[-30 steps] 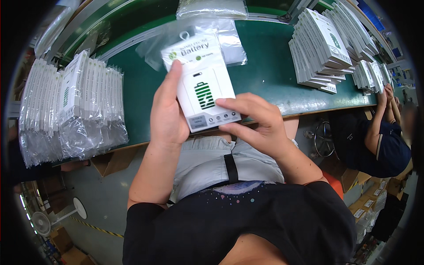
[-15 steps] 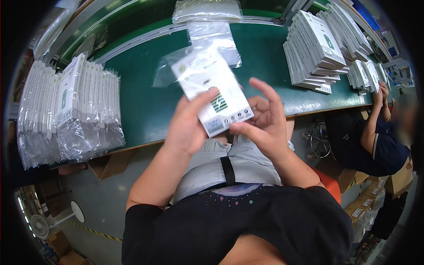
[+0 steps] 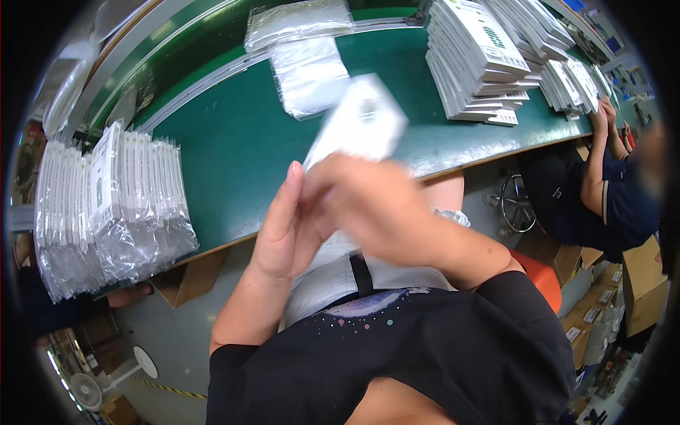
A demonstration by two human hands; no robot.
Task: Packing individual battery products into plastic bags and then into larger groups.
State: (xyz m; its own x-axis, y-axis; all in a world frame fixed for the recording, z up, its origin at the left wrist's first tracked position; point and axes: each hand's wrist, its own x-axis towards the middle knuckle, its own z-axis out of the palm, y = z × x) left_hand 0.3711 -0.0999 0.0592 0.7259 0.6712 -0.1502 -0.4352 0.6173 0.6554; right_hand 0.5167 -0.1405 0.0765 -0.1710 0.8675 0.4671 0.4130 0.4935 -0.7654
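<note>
A thin white box (image 3: 361, 120), smeared by motion, points away from me above the green table's front part. My right hand (image 3: 375, 202) is blurred, its fingers bent around the near end of the box. Close against it, on the left, my left hand (image 3: 280, 230) is cupped with the thumb stretched upward. The left fingers are partly hidden behind the right hand, so contact with the box is unclear there. Just beyond the box, a stack of flat clear plastic bags (image 3: 308, 74) lies on the green table (image 3: 219, 156).
Bagged white boxes (image 3: 138, 177) stand in a row at the left. Unbagged white boxes (image 3: 478, 67) are piled at the back right. A thicker plastic bundle (image 3: 297, 23) lies at the back. A co-worker (image 3: 602, 177) sits at the right, hands near smaller boxes (image 3: 570, 85).
My right hand has swung left across my left hand and onto the box. The box now slants up to the right, and my left thumb has come off its face. The view has shifted.
</note>
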